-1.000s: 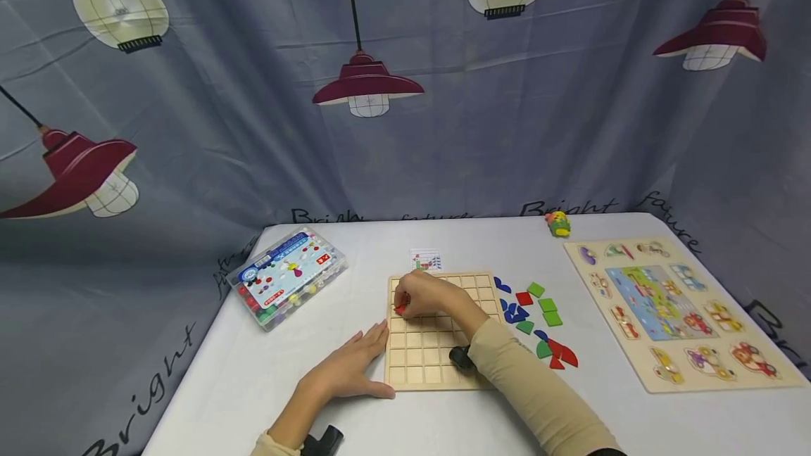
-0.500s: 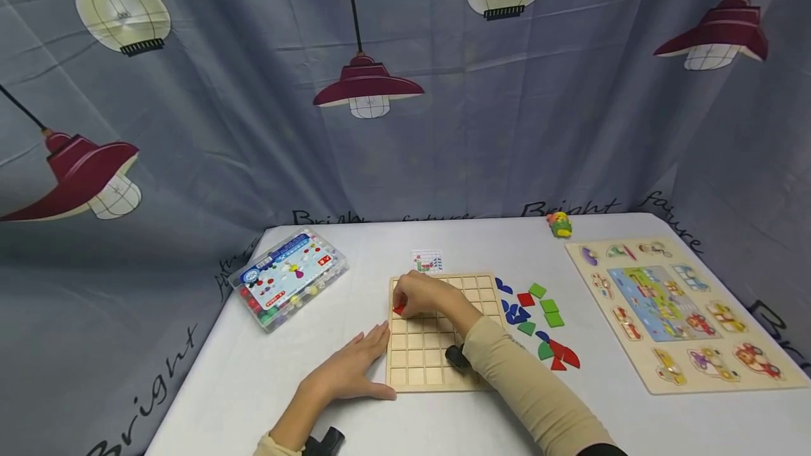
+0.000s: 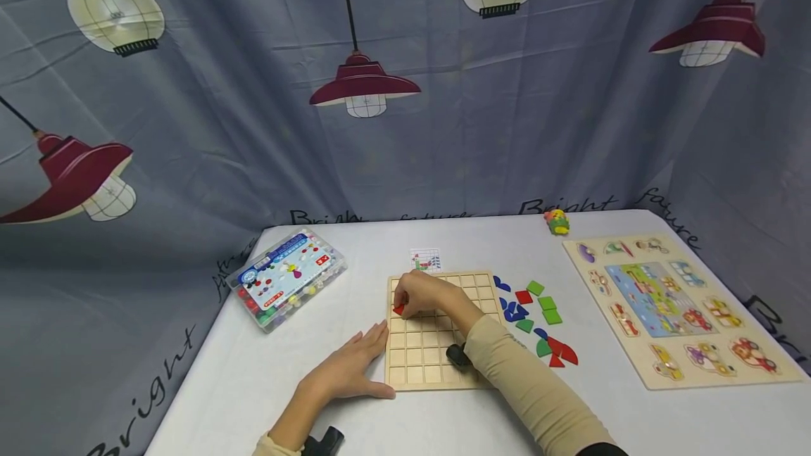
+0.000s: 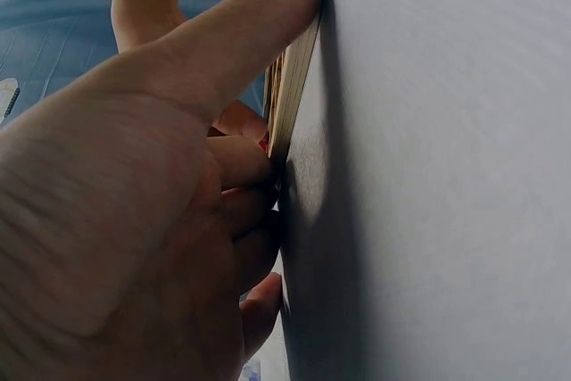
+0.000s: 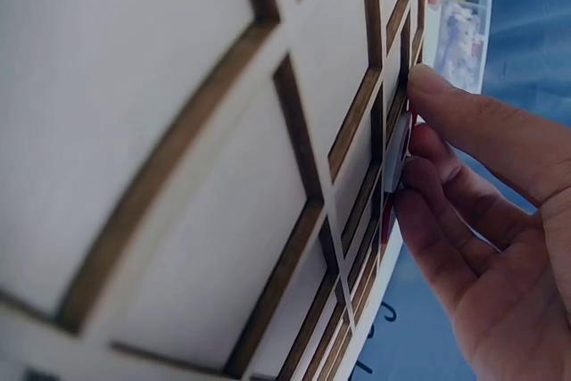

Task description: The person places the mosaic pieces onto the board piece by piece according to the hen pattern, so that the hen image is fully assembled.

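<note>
A square wooden grid board (image 3: 415, 357) lies flat on the white table. Over its upper left cells my right hand (image 3: 431, 294) pinches a small red piece (image 3: 398, 310), whose outline is partly covered by the fingers. In the right wrist view the right hand (image 5: 491, 211) has thumb and fingertips at that piece, low against the grid. My left hand (image 3: 351, 368) lies at the board's left side, fingers stretched along the edge, thumb near the lower left corner. The left wrist view shows the left hand (image 4: 116, 194) touching the board's side edge (image 4: 290, 95).
Right of the board lie loose blue pieces (image 3: 514, 311), green squares (image 3: 548, 303) and red pieces (image 3: 562, 350). A small printed card (image 3: 425, 260) sits behind it. A clear plastic box (image 3: 288, 276) is at left, a wooden picture puzzle (image 3: 671, 308) and small toy figure (image 3: 557, 222) at right.
The right hand stays over the same cells with small finger shifts, and the red piece shows a little more plainly below the fingertips. The left hand has not moved.
</note>
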Demonstrator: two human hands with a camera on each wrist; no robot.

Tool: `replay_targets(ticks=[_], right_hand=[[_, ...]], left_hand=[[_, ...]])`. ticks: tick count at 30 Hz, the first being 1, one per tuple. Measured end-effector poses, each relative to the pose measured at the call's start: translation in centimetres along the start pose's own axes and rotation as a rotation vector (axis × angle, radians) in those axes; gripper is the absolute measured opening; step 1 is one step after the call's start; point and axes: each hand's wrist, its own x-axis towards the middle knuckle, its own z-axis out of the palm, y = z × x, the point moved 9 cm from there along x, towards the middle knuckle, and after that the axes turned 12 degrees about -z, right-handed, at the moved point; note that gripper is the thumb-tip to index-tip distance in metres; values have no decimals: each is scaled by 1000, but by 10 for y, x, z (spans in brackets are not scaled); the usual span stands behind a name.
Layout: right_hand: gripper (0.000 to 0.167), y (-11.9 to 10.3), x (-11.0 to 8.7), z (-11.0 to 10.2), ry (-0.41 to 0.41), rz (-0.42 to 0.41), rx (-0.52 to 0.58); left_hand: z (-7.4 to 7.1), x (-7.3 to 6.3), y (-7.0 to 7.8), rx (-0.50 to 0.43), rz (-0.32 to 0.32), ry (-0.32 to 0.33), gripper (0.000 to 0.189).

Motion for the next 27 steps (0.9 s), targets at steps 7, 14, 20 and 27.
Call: replay_targets(ticks=[7, 14, 20, 27], right_hand=[[12, 1, -1, 1, -17, 14, 17], [14, 0, 0, 0, -29, 50, 27], [16, 2, 0, -4, -25, 107, 38], [17, 4, 1, -3, -23, 119, 34]], left_hand=[[1, 0, 0, -6, -6, -9, 111], [1, 2, -1, 6, -6, -4, 111], [1, 2, -2, 0, -7, -6, 111], [3, 2, -3, -1, -15, -16, 112]])
